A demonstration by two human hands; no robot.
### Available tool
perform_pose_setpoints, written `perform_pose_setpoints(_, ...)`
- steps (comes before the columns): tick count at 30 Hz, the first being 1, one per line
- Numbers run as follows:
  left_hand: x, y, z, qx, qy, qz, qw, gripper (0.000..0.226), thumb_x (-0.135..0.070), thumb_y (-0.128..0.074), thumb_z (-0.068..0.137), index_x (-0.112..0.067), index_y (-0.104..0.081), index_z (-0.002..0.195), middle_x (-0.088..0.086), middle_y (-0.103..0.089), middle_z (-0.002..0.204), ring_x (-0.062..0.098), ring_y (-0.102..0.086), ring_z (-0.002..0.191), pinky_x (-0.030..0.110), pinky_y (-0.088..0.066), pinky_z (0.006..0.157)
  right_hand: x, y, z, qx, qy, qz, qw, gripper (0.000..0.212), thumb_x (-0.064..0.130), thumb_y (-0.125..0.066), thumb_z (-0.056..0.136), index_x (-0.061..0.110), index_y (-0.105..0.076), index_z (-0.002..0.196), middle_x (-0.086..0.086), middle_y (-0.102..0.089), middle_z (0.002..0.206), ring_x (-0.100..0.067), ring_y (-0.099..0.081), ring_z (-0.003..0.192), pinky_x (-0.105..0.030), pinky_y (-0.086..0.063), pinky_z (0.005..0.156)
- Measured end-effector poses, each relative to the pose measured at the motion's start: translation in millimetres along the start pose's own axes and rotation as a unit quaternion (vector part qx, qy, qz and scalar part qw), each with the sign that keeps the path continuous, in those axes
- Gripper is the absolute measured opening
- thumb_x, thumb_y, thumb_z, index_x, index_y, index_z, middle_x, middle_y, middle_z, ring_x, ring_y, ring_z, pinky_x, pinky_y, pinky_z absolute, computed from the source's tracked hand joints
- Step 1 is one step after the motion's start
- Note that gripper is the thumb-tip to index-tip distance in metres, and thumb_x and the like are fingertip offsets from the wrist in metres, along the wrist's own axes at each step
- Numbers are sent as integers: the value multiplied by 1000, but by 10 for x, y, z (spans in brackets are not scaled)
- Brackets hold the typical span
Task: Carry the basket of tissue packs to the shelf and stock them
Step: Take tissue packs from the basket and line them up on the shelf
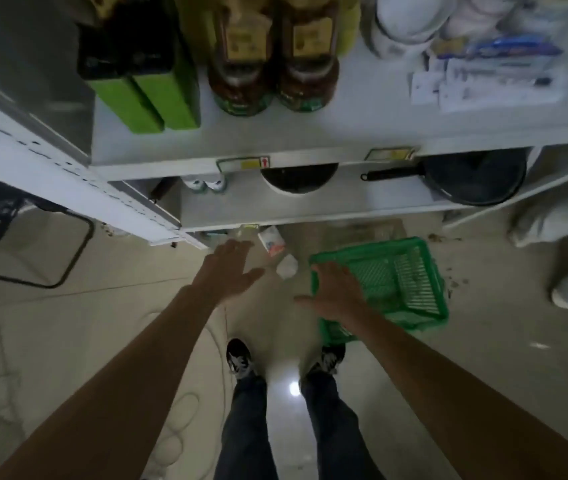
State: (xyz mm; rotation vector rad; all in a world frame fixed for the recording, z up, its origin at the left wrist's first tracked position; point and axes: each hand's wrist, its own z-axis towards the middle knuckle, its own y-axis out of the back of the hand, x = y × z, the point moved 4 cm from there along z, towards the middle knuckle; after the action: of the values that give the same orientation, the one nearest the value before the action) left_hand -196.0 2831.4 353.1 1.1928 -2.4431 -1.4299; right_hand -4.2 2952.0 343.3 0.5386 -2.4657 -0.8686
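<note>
A green plastic basket [400,282] sits on the floor in front of the shelf, and no packs show inside it. My right hand [336,292] hovers over its left rim with fingers spread, holding nothing. My left hand [230,268] reaches toward the bottom of the shelf, fingers straight and empty. Two white tissue packs lie on the floor between my hands: one tissue pack [272,242] with a red mark by the shelf foot, and a smaller tissue pack [287,266] beside it. The white metal shelf [310,133] rises ahead.
Green boxes [157,98], two brown bottles [272,64], bowls and packets stand on the upper shelf. A black pan [466,178] lies on the lower shelf. A dark folding frame [33,244] stands left, pale sacks [559,244] right. My feet [241,358] stand on glossy tile.
</note>
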Motion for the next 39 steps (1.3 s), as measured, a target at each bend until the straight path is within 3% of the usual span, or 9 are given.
perform_pose_setpoints(10, 751, -1846, 931, 59, 100, -126, 985, 57, -48, -61, 97, -23, -48, 146, 9, -51, 148, 30, -48, 137, 49, -39, 113, -538, -1714, 1291, 86, -70, 201, 973, 106, 56, -87, 70, 15, -38, 155, -11, -43, 154, -30, -45, 142, -43, -44, 112)
perform_pose_setpoints(16, 1138, -2933, 1759, 95, 134, -150, 975, 58, -50, -56, 99, -21, -45, 148, 12, -49, 148, 32, -49, 135, 51, -43, 112, -930, -2555, 2199, 111, -90, 239, 960, 100, 54, -81, 79, 14, -32, 156, -12, -40, 156, -29, -46, 139, -30, -38, 89)
perform_pose_setpoints(20, 1287, -3418, 2378, 79, 121, -152, 978, 57, -52, -57, 98, -22, -48, 146, 10, -52, 147, 32, -52, 133, 50, -45, 110, -1016, -2923, 2927, 116, -100, 259, 954, 100, 65, -66, 86, 11, -23, 159, -12, -35, 162, -31, -42, 144, -32, -38, 92)
perform_pose_setpoints(22, 1366, -3610, 2670, 72, 103, -141, 982, 56, -53, -56, 98, -24, -49, 145, 8, -53, 146, 30, -54, 131, 49, -47, 108, -1005, -3069, 3296, 119, -115, 282, 945, 106, 70, -60, 87, 13, -12, 163, -12, -26, 168, -33, -36, 149, -37, -40, 106)
perform_pose_setpoints(26, 1591, -3970, 3199, 59, 74, -116, 989, 55, -53, -52, 99, -22, -50, 144, 9, -56, 142, 29, -56, 128, 42, -47, 102, -1069, -3184, 3977, 19, -169, 301, 938, 97, 60, -58, 91, 11, -12, 161, -19, -27, 161, -39, -38, 143, -46, -40, 112)
perform_pose_setpoints(28, 1709, -4111, 3437, 47, 90, -130, 986, 55, -52, -51, 101, -18, -52, 143, 11, -59, 141, 30, -58, 126, 38, -46, 96, -1120, -3220, 4224, -22, -181, 302, 936, 95, 55, -54, 93, 10, -6, 162, -19, -18, 165, -40, -27, 149, -49, -33, 117)
perform_pose_setpoints(31, 1836, -4253, 3739, 14, 154, -188, 970, 55, -54, -48, 102, -14, -56, 139, 13, -62, 139, 32, -61, 119, 39, -50, 95, -1191, -3308, 4485, -71, -206, 325, 920, 99, 64, -50, 93, 14, -1, 163, -17, -11, 169, -39, -19, 153, -53, -27, 122)
perform_pose_setpoints(36, 1907, -4346, 4186, -23, 264, -338, 903, 67, -57, -36, 105, -4, -54, 142, 20, -61, 138, 38, -58, 124, 51, -46, 109, -1187, -3428, 4680, -102, -239, 382, 887, 93, 76, -52, 86, 15, -31, 153, -16, -45, 150, -40, -51, 131, -53, -47, 106)
perform_pose_setpoints(39, 1869, -4303, 4451, -37, 299, -405, 863, 72, -68, -33, 101, -12, -58, 139, 12, -66, 125, 33, -62, 116, 52, -47, 108, -1148, -3426, 4697, -120, -219, 423, 871, 84, 76, -61, 81, 20, -44, 141, -10, -57, 134, -33, -62, 112, -47, -55, 95)
